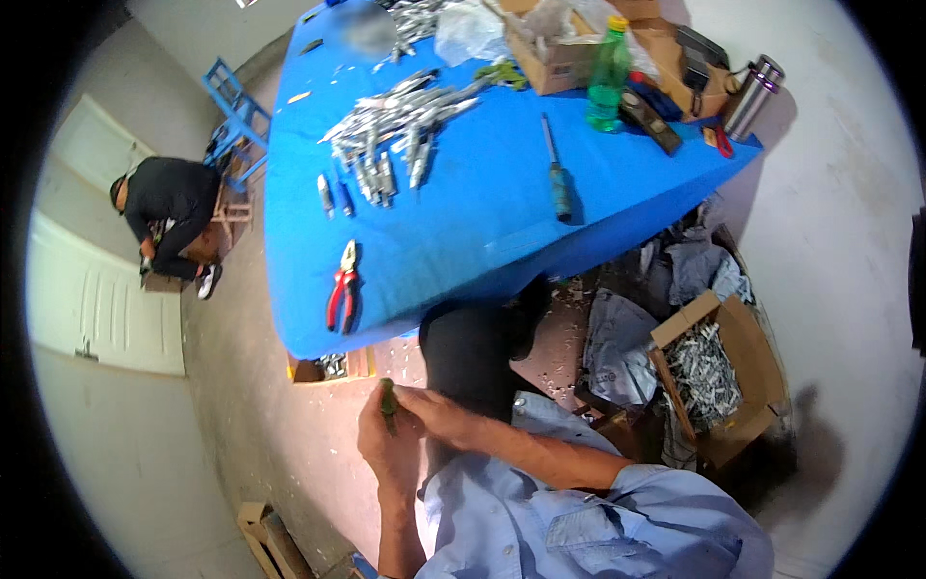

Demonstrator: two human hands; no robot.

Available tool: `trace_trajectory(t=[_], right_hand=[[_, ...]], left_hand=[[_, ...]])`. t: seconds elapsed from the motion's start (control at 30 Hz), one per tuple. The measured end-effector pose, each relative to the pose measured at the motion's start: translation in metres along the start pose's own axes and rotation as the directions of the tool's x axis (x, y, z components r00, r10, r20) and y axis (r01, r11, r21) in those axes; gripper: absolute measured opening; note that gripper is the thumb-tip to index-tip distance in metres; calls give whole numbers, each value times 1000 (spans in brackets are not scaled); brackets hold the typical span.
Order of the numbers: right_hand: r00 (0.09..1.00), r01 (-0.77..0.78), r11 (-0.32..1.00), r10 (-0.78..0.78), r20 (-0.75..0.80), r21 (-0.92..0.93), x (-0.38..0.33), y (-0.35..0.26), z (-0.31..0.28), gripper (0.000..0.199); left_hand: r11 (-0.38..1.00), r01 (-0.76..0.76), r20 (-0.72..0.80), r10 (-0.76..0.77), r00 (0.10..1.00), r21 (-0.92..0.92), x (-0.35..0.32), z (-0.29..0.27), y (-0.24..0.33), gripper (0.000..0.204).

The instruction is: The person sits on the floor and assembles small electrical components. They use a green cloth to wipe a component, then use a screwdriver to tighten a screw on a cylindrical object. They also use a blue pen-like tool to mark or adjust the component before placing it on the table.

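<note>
Head cam, clock centred on the hands, 12 = top: a small dk green thing is held dead centre, just below the near edge of the blue-covered table. It's clasped from both sides, prob. to keep it steady; most of it is hidden, so its kind can't be told.

L hand: curled, closed round the green thing's lower part, as far as can be seen. R hand: forearm angled in from btwn 3 and 4, fingers closed up against the same thing; exact finger pos. can't be made out.

At 11, red-handled pliers are laid by the table edge, handles nearer, presumably for quick reach. Up at 12, silver pen-like pieces are heaped, maybe to be kept together. At 1, a screwdriver is laid handle-near, prob. for easy pickup; beyond it a green bottle is stood, and btwn 1 and 2 a steel flask is set near the corner, perhaps out of the way. At 3, an open carton is filled w/ silver bits, apparently parked alongside for reach. Btwn 10 and 11, well apart, another person is seated, bent fwd.
</note>
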State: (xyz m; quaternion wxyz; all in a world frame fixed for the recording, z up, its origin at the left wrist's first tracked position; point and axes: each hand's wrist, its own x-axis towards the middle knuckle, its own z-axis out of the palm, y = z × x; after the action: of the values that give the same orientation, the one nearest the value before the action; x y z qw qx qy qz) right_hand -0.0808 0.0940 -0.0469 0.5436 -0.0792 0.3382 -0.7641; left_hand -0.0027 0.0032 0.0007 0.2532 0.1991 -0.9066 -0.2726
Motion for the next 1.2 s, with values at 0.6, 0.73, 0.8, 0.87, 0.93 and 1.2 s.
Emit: trace_trajectory(t=[0.6,0.73,0.8,0.87,0.93,1.2], right_hand=[[199,392,569,-820,-537,-723,-115,-164,-116,45],[-19,333,447,-877,-479,-831,-140,-191,-147,50],[-66,170,397,-908,-413,-902,-153,-210,-153,47],[-147,39,189,-970,-192,-981,-156,-229,-163,44],[-173,-18,10,-985,-7,-1000,-154,-251,-167,43],[-19,-259,-95,-994,103,-961,-117,-317,-205,50]], left_hand=[[979,-199,147,191,971,44,33,37,19,31],[989,-145,163,142,976,4,42,41,19,27],[993,-115,166,116,979,-15,46,44,20,25],[992,-126,161,127,979,-20,52,46,24,25],[991,-133,160,134,978,-13,58,47,25,25],[989,-147,197,141,970,18,72,49,36,24]])
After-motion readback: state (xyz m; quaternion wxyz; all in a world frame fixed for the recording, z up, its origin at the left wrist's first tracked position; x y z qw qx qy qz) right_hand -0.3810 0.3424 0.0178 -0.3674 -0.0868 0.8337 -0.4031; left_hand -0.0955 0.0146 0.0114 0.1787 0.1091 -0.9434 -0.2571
